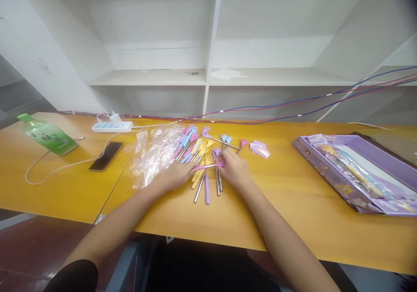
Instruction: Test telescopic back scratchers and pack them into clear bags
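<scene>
Pinching one pink scratcher (210,166) between both hands, left hand (177,177), right hand (235,170), scratcher pile (195,146) just beyond.

Yellow-orange table (293,222). Pastel scratchers (198,151): pink, blue, yellow, purple, with silver stems. Green bottle (47,136) at left. Black phone (106,156). White strip (112,126) and shelves (208,44). Purple patterned box (329,175) at right. Red and blue cables (293,105).

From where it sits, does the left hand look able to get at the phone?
Probably yes: the left hand rests near the plastic bag, and the phone lies further left with bare table between.
</scene>
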